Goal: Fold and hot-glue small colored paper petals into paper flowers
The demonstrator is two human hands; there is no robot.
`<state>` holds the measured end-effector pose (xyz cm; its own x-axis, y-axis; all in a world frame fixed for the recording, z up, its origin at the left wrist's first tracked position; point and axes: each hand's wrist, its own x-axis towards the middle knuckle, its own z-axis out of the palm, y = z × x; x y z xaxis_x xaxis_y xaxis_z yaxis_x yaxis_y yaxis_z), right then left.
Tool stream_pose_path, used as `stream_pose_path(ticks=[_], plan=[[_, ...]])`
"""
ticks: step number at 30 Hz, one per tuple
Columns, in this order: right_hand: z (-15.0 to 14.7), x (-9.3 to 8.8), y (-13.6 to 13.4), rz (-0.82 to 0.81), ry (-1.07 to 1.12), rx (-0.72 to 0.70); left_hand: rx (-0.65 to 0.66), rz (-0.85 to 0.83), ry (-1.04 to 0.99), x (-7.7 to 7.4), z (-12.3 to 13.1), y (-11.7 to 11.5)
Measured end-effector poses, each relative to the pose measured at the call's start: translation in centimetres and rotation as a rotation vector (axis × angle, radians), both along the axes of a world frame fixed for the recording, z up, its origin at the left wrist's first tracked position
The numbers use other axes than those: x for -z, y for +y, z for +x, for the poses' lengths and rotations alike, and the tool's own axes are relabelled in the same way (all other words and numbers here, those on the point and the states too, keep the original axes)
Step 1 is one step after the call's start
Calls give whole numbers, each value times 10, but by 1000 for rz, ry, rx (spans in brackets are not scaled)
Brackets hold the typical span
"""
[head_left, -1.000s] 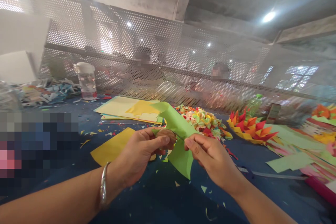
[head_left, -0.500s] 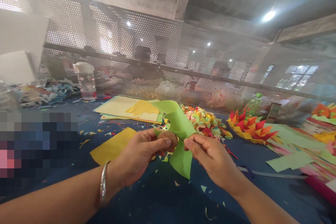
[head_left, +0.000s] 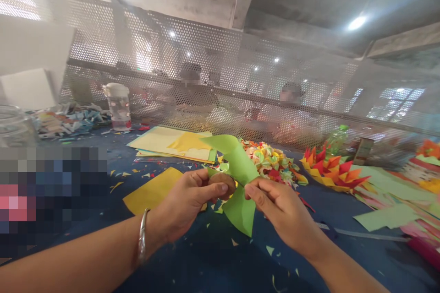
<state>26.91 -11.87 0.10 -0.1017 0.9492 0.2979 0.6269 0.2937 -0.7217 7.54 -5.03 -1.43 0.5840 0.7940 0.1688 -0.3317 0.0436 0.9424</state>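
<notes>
My left hand (head_left: 194, 197) is closed on a round brown disc (head_left: 222, 184), thumb on its face, together with the edge of a sheet of green paper (head_left: 239, 160). The paper curls up behind the disc and hangs down below it, above the table. Beside it, my right hand (head_left: 275, 201) is closed in a pinch at the paper. A thin dark implement (head_left: 239, 184) runs from those fingertips toward the disc's edge; its kind cannot be made out. A sheet of yellow paper (head_left: 151, 191) lies partly behind my left hand.
Stacked paper sheets (head_left: 154, 139) and a heap of colourful paper cuttings (head_left: 271, 158) lie beyond my hands. Orange-red folded paper pieces (head_left: 337, 167) and a green-capped bottle (head_left: 338, 139) stand right. A clear cup (head_left: 118, 105) stands left, before a perforated screen (head_left: 213, 82). Scraps dot the blue table (head_left: 192, 256).
The whole scene sits slightly further right and lower in the view. Both hands keep their holds, and the disc and green paper barely shift between them.
</notes>
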Motion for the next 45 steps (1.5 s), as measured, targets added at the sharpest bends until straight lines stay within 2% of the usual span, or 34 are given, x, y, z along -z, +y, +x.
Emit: stream_pose_path(ticks=[31, 45], plan=[[1, 2, 3, 21, -90, -12, 69, 91, 128, 1, -5, 7], [1, 2, 4, 13, -93, -16, 80, 77, 145, 0, -5, 8]])
